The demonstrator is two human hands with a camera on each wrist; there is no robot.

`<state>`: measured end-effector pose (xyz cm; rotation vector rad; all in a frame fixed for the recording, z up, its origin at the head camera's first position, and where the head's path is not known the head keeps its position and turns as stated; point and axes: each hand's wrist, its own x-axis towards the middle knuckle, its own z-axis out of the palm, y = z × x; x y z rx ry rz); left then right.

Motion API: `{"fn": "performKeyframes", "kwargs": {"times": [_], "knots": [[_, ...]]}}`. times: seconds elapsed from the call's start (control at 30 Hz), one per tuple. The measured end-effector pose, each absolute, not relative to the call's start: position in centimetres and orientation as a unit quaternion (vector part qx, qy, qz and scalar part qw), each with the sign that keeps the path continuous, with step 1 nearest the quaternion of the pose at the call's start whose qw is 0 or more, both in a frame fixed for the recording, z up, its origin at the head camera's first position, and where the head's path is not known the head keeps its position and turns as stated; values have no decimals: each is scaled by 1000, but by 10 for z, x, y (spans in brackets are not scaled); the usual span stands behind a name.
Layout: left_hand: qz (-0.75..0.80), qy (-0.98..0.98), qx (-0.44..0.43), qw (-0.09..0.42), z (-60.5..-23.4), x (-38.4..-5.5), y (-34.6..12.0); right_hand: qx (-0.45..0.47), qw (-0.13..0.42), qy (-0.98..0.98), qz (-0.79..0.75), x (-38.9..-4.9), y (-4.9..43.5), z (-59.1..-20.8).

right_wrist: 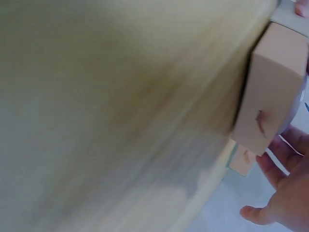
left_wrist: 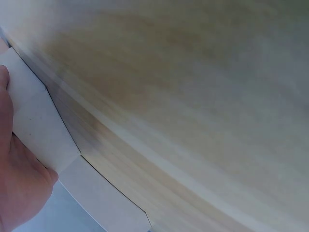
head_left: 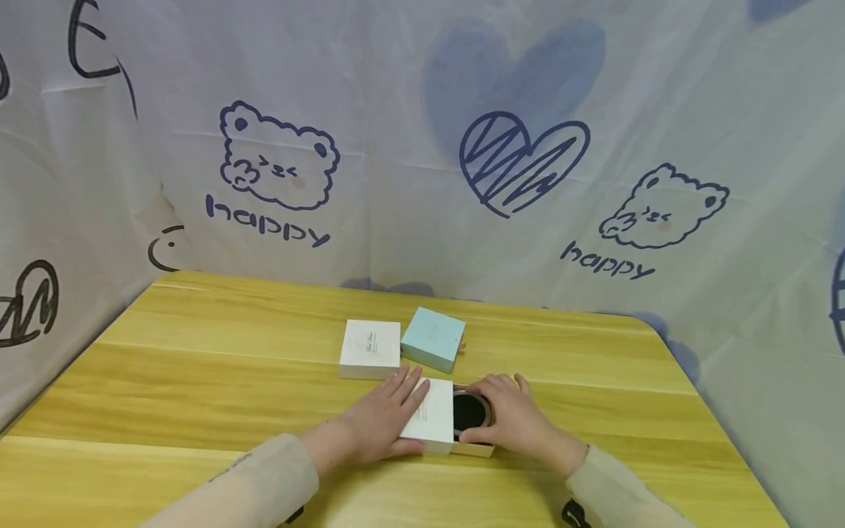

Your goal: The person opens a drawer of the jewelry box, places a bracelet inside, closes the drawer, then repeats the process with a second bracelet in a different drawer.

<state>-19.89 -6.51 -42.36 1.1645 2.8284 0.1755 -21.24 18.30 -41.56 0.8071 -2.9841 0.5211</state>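
Note:
My left hand (head_left: 379, 422) holds a white box sleeve (head_left: 433, 414), its fingers across the top to the far edge and its thumb along the near side. From the sleeve's right end a tan drawer (right_wrist: 270, 92) with a small pull tab sticks out. Inside the drawer sits a round, black-topped object (head_left: 470, 412) that rises above the drawer's walls. My right hand (head_left: 518, 418) grips this object, thumb at the near side and fingers at the far side. Part of its rim is hidden by that hand.
Behind the left hand stands another white box (head_left: 371, 345) with small print on top. Beside it a light blue box (head_left: 433, 337) lies at an angle, a small tab on its right side. The wooden table (head_left: 218, 352) ends at a printed cloth backdrop (head_left: 396, 147).

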Motion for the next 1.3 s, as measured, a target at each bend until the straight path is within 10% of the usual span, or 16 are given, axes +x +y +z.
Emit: {"fn": "performKeyframes", "kwargs": {"times": [0.83,1.3], "knots": [[58,923,376,48,-421,-199,-63,280,78,-945,151,-208,198,-421],[95,925,364,49,-426,-200,-65,299,-93,-933,175,-208,225,-421]]}}
